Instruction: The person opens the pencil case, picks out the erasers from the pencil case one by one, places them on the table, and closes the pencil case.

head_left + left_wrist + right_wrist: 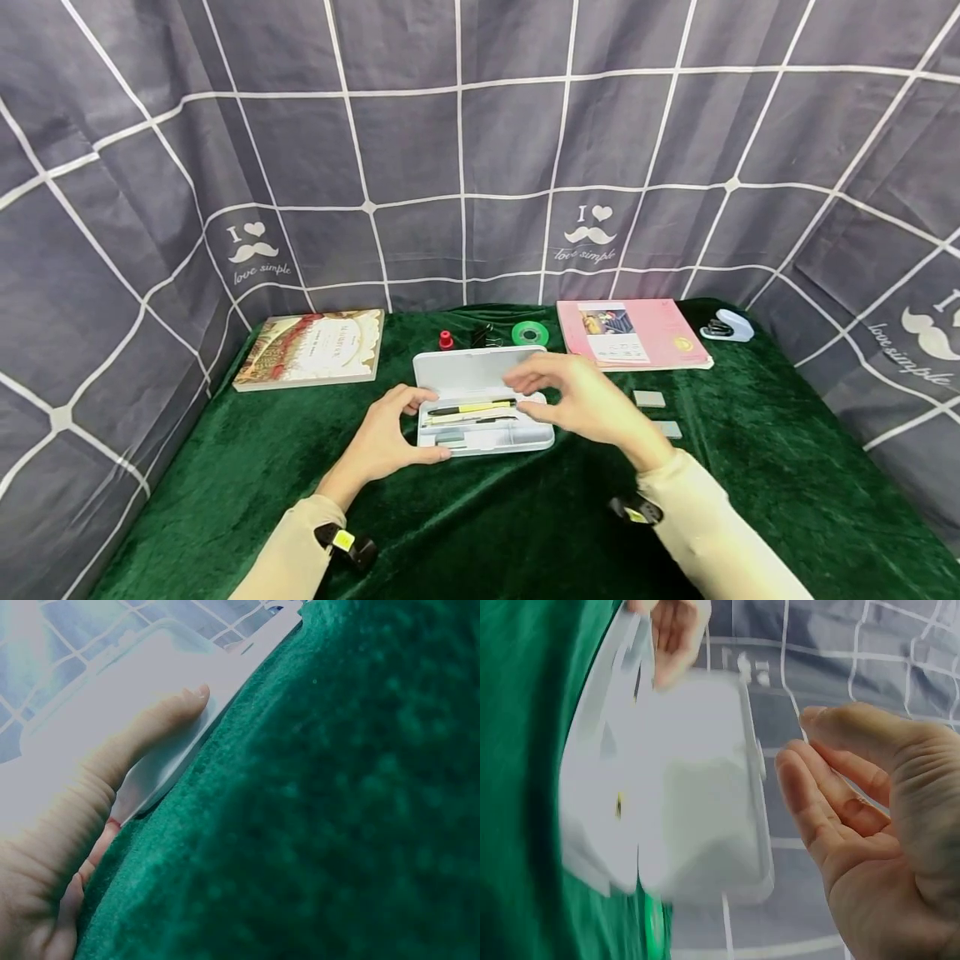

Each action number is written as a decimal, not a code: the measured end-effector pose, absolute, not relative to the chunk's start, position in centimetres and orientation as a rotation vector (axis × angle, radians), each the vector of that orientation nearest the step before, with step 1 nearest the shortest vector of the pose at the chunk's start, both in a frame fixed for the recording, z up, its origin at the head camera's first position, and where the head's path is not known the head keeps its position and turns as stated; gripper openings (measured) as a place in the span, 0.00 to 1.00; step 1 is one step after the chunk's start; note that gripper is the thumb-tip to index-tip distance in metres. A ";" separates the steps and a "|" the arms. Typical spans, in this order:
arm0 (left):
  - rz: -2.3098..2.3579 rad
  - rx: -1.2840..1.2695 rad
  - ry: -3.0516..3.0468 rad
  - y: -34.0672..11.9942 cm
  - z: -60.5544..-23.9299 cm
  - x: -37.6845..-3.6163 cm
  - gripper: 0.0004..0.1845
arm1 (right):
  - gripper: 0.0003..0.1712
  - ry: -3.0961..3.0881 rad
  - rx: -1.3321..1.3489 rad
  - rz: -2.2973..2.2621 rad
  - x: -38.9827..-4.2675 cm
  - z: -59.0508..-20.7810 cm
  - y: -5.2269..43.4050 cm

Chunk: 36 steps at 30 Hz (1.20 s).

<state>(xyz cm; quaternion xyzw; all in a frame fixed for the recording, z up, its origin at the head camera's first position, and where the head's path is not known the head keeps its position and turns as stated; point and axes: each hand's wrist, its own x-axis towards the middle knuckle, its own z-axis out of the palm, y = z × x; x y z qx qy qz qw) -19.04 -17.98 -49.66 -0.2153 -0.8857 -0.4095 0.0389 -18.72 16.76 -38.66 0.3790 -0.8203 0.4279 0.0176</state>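
A white pencil case (491,447) stands with its lid (461,372) raised, near the middle of the green cloth. Inside lie a yellow-and-black pen (471,408) and a slim white pen (465,420); a small greyish piece (450,437) is in the front compartment. My left hand (381,437) grips the case's left end, thumb along the front edge and fingers toward the back. In the left wrist view the thumb presses the case wall (161,780). Over the case's right end hovers my right hand (588,398), fingers loosely bent with nothing in them, apart from the lid (712,787).
Behind the case are a red cap-like item (446,340), black binder clips (486,337) and green tape (530,333). A book (311,350) lies left, a pink booklet (652,333) right. Two grey blocks (649,399) and a white-and-black stapler-like item (727,326) sit further right.
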 end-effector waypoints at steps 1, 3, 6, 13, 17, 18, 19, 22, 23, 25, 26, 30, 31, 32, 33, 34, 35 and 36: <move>-1.255 -0.660 -2.713 -18.0 -49.7 -19.0 0.43 | 0.21 -2.546 1.206 1.323 -19.1 -38.7 15.8; -1.252 -0.661 -2.709 -17.9 -49.7 -19.1 0.43 | 0.20 -2.550 1.250 1.310 -19.6 -39.1 14.0; -1.247 -0.663 -2.703 -18.0 -49.7 -19.1 0.43 | 0.18 -2.595 1.294 1.271 -20.2 -39.9 11.5; -1.260 -0.662 -2.702 -17.9 -49.8 -19.1 0.42 | 0.12 -2.702 1.378 1.146 -20.6 -41.8 8.1; -1.278 -0.651 -2.714 -17.8 -49.6 -19.0 0.43 | 0.10 -2.718 1.461 1.070 -20.4 -42.6 7.3; -1.279 -0.651 -2.714 -17.8 -49.6 -19.0 0.43 | 0.10 -2.719 1.481 1.055 -20.4 -42.8 7.1; -1.275 -0.651 -2.715 -17.9 -49.6 -19.0 0.43 | 0.10 -2.723 1.495 1.046 -20.4 -42.9 7.0; -1.264 -0.654 -2.710 -17.9 -49.5 -19.0 0.43 | 0.11 -2.714 1.520 1.028 -20.3 -43.0 6.8; -1.261 -0.655 -2.709 -17.8 -49.5 -19.1 0.43 | 0.11 -2.711 1.518 1.024 -20.3 -42.9 6.9; -1.260 -0.658 -2.709 -17.7 -49.5 -19.1 0.43 | 0.11 -2.703 1.505 1.011 -20.4 -42.8 7.0; -1.263 -0.657 -2.710 -17.7 -49.5 -19.1 0.43 | 0.12 -2.699 1.498 1.005 -20.4 -42.7 7.2; -1.263 -0.664 -2.712 -17.7 -49.5 -19.1 0.43 | 0.13 -2.682 1.466 0.992 -20.5 -41.9 8.1; -1.258 -0.664 -2.714 -17.7 -49.6 -19.1 0.43 | 0.13 -2.672 1.460 0.993 -20.4 -41.5 8.4; -1.257 -0.664 -2.714 -17.7 -49.6 -19.1 0.43 | 0.13 -2.661 1.455 0.997 -20.4 -41.1 8.8; -1.254 -0.664 -2.714 -17.7 -49.6 -19.1 0.43 | 0.13 -2.649 1.448 0.998 -20.3 -40.7 9.2; -1.251 -0.662 -2.714 -17.8 -49.6 -19.0 0.43 | 0.13 -2.641 1.436 1.003 -20.2 -40.3 9.6; -1.250 -0.660 -2.714 -17.9 -49.6 -19.0 0.43 | 0.12 -2.629 1.425 1.002 -20.1 -39.9 10.0; -1.247 -0.658 -2.714 -17.9 -49.6 -19.0 0.43 | 0.13 -2.617 1.414 1.003 -20.1 -39.6 10.5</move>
